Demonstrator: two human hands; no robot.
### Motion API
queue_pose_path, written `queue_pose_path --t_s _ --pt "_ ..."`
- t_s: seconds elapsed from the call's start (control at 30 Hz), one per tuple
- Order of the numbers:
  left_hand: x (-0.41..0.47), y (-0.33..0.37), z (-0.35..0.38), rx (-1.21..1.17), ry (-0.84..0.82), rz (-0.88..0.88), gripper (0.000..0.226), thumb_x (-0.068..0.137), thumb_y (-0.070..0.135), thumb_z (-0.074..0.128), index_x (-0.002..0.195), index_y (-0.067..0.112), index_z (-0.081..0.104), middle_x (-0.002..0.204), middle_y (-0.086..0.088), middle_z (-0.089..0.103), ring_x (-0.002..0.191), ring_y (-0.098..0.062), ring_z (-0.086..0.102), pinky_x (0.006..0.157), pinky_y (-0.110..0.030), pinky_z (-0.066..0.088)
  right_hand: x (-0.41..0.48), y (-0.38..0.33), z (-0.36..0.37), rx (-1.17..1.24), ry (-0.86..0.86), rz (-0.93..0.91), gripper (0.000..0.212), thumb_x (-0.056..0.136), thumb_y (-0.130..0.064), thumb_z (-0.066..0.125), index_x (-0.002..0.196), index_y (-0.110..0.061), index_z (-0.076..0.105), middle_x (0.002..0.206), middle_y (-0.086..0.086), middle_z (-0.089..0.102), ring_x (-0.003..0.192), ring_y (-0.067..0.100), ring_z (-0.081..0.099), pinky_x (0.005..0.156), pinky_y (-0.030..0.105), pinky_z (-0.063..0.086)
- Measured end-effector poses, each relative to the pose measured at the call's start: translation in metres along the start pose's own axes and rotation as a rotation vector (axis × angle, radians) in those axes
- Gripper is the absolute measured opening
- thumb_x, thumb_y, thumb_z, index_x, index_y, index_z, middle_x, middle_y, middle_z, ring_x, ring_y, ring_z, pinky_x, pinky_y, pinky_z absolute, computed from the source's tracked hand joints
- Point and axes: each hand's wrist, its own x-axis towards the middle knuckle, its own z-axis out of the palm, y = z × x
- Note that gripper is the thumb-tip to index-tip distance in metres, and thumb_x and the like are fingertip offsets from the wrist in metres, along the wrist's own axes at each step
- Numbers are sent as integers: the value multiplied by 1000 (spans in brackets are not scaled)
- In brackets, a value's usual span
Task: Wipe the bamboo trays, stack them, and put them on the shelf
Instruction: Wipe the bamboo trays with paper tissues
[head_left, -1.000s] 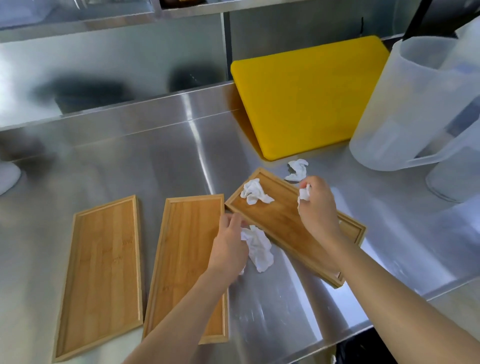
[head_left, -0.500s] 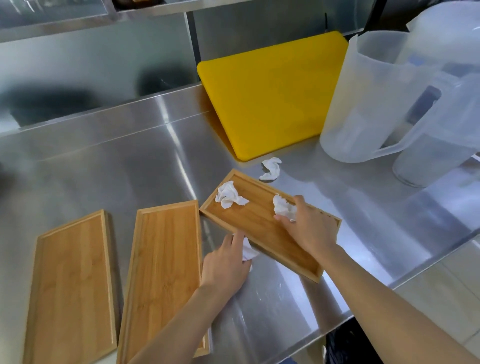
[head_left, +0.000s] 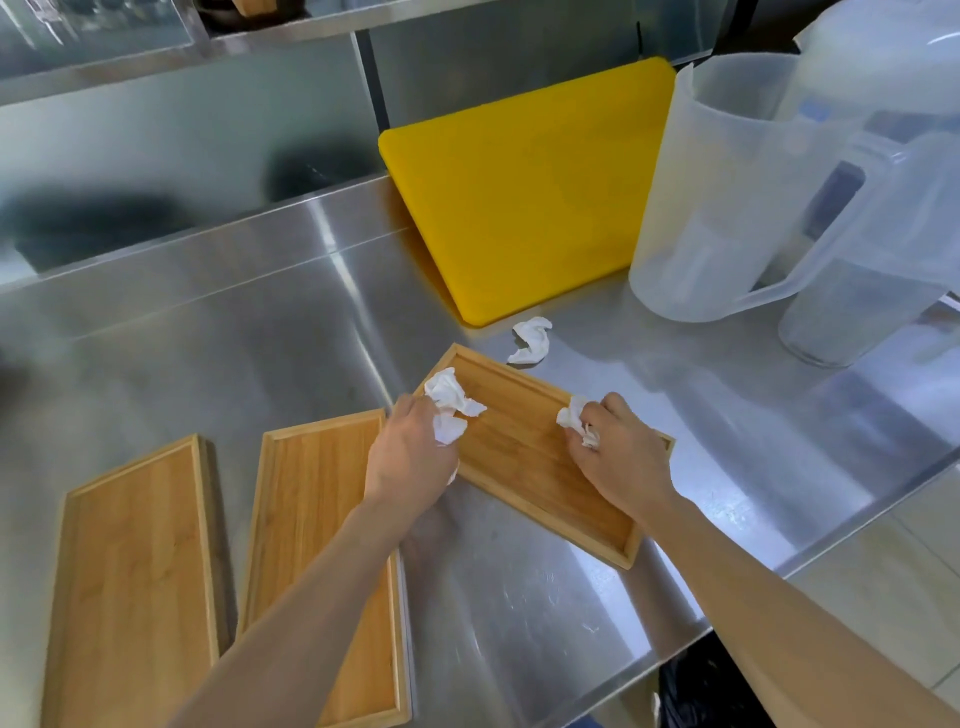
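The left hand (head_left: 410, 457) closes on a crumpled white tissue (head_left: 448, 427) at the near-left rim of the angled bamboo tray (head_left: 524, 457). The right hand (head_left: 621, 457) grips another tissue wad (head_left: 571, 418) on the same tray. To the left of the hands lie two more trays — the middle tray (head_left: 317, 519) and the outer tray (head_left: 135, 571) — flat on the steel counter (head_left: 519, 623).

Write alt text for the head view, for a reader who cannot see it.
Both hands press crumpled white tissues onto the angled right bamboo tray on a steel counter, left hand at its left edge, right hand at its right rim. Two more bamboo trays lie left; a yellow cutting board and clear pitchers stand behind.
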Motion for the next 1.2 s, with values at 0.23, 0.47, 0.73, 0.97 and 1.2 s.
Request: queue_pose_path --t_s 0.23,0.47,0.73,0.97,1.2 --pt "29 1 -1 58 -8 -19 16 80 2 55 95 4 51 100 -11 50 66 -24 48 50 -25 31 29 -5 -4 369 52 130 23 76 -2 57 74 -15 38 88 -3 36 66 14 43 52 21 38" --pt "44 6 12 216 -111 -64 42 80 10 59 118 14 40 117 -10 50 86 -33 59 60 -31 37 56 -1 3 434 -140 162 32 81 -13 52 111 -21 43 81 5 56 68 23 55 57 37 45" --pt "53 4 26 283 -142 -98 39 87 45 49 122 32 39 111 -6 50 85 -33 61 60 -33 42 112 10 16 50 -265 -47 52 83 -38 53 129 -35 30 99 15 67 86 37 59 63 36 40" --pt "53 6 32 269 -111 -149 23 88 32 46 108 20 46 101 -7 55 81 -33 61 61 -33 43 143 12 38 -102 -399 -21 66 74 -65 46 129 -31 30 116 12 63 98 35 59 68 36 39" --pt "38 6 26 195 21 -203 28 86 27 54 109 12 50 98 -7 56 73 -24 50 56 -29 35 137 16 43 -98 -349 -44 9 84 -28 42 80 -20 41 81 13 63 60 25 42 46 27 21"
